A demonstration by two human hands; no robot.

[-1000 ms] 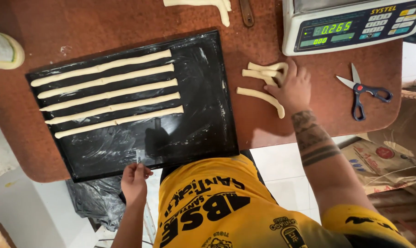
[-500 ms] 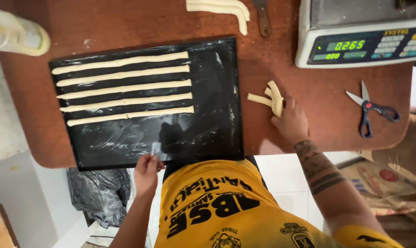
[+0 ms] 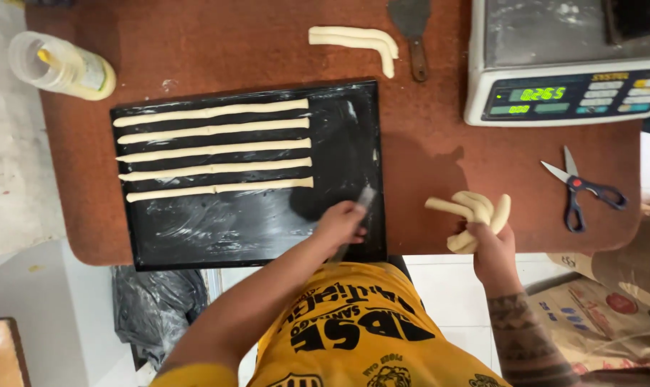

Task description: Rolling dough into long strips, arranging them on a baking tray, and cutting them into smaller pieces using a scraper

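A black baking tray [image 3: 167,240] lies on the brown table [image 3: 439,154], with several long thin dough strips [image 3: 217,150] laid in parallel rows on its far half. My left hand [image 3: 339,223] rests over the tray's near right corner, fingers curled around a small grey blade [image 3: 366,198] that pokes out past them. My right hand [image 3: 493,247] is at the table's near edge, right of the tray. It grips a bunch of short dough pieces [image 3: 472,211], which stick out above the fingers and to the left.
A digital scale [image 3: 561,64] stands at the far right and scissors [image 3: 579,190] lie in front of it. A scraper [image 3: 411,29] and two curved dough pieces [image 3: 361,39] lie at the far edge. A plastic container [image 3: 59,64] is far left. On the floor are a black bag [image 3: 153,308] and a paper sack [image 3: 604,315].
My right hand has gathered the dough pieces off the table and drawn them toward the near edge. My left hand has moved up from the tray's front edge onto the tray.
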